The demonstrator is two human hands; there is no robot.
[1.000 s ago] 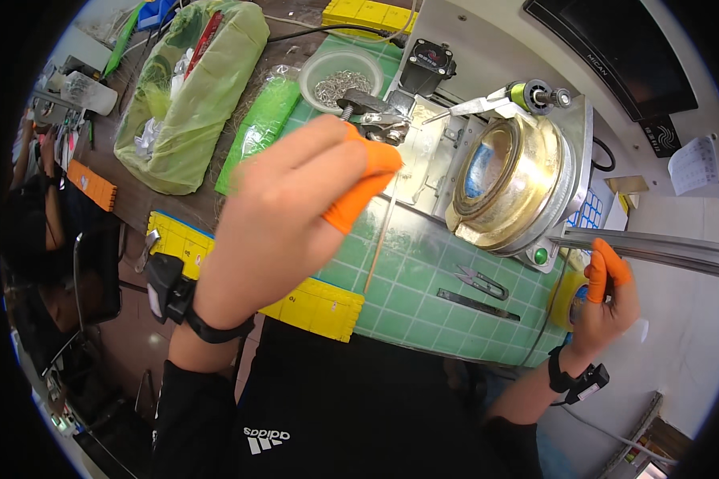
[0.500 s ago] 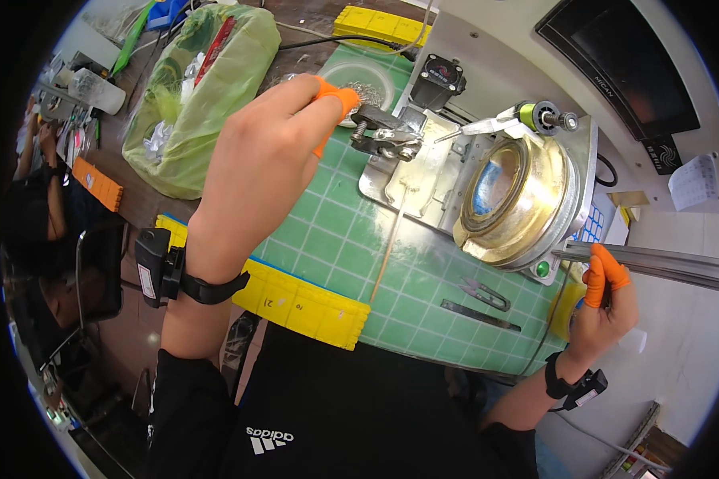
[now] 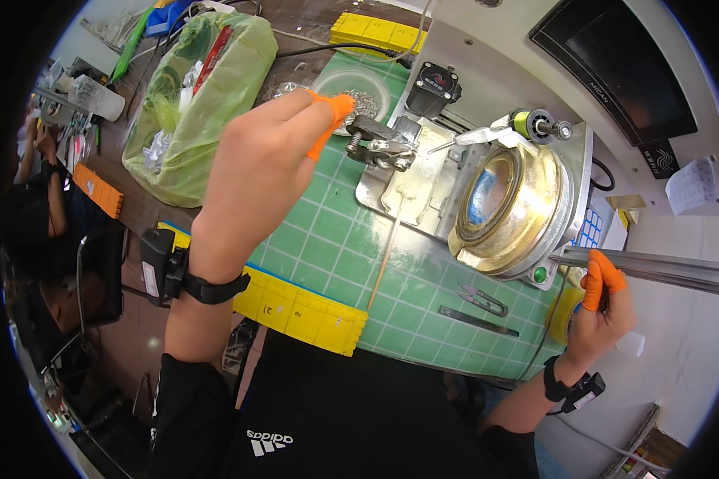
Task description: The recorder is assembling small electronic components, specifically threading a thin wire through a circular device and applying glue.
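My left hand (image 3: 260, 160), orange covers on its fingertips, is closed in a pinch beside a small metal spring clamp (image 3: 383, 144) on the machine. Whatever lies between those fingertips is hidden. Just beyond them a clear round bowl (image 3: 325, 83) holds small shiny metal pieces. My right hand (image 3: 603, 307), also with orange finger covers, is curled closed near a metal rail (image 3: 655, 267) at the machine's right; its contents cannot be made out. Between my hands sit a pale plate (image 3: 427, 172), a thin pointed tool (image 3: 471, 137) and a round brass-coloured part (image 3: 503, 211).
Thread snips (image 3: 483, 301), a flat dark metal strip (image 3: 478, 321) and a thin wooden stick (image 3: 385, 259) lie on the green gridded mat (image 3: 311, 239). Yellow ruler-like strips (image 3: 295, 307) edge it. A green bag-lined container (image 3: 240, 92) stands left; a dark screen (image 3: 615, 68) is right.
The whole view has shifted slightly. Both hands keep nearly the same poses and places beside the machine, and nothing has visibly been picked up or let go.
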